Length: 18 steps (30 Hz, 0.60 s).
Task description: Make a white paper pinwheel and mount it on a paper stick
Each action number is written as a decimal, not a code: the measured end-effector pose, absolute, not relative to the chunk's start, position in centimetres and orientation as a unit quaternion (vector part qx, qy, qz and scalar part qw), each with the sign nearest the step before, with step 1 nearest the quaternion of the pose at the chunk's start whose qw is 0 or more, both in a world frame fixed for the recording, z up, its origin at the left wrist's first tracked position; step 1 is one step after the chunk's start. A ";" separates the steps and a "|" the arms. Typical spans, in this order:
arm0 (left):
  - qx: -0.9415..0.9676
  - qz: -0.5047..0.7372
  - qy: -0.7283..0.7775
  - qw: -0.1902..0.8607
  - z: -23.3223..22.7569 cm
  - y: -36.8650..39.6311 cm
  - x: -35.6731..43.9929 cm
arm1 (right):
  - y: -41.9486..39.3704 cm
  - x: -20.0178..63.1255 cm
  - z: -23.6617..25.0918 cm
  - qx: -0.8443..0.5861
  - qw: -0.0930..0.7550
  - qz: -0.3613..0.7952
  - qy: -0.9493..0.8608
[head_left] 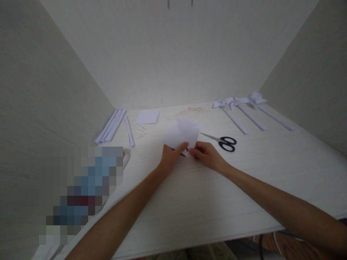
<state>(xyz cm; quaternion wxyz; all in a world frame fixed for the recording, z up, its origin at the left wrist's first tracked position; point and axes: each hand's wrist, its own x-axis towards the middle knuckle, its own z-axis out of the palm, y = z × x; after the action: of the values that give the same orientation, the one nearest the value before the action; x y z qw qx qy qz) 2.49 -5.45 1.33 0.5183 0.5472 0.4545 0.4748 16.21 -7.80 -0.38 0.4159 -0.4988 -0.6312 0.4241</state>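
A folded sheet of white paper, fanned out at its top, is held up over the middle of the table. My left hand grips its lower part, thumb across the front. At the bottom right corner of the paper, my right hand pinches with thumb and bent fingers. Whether those fingertips hold the paper itself or something small at its base is too fine to tell. Black-handled scissors lie just beyond my right hand, blades pointing left.
Several rolled paper tubes lie at the back left, with a single tube beside them. A square paper stack and small loose bands lie near the back wall. Three paper flowers on stems rest at the back right. Walls enclose three sides.
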 end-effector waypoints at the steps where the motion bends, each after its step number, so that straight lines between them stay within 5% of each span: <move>1: 0.546 0.474 0.455 0.519 1.3 -5.4 2.5 | -7.7 16.2 -0.4 -0.492 0.418 0.435 -0.627; 18: 0.538 0.498 0.446 0.514 0.9 -5.1 2.4 | -7.5 16.6 -1.0 -0.465 0.419 0.455 -0.633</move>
<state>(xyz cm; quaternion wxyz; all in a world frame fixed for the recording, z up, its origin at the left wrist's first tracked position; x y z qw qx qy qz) 2.42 -5.08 0.87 0.5136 0.5377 0.4457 0.4984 16.55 -7.52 -0.97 0.4189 -0.4648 -0.6333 0.4554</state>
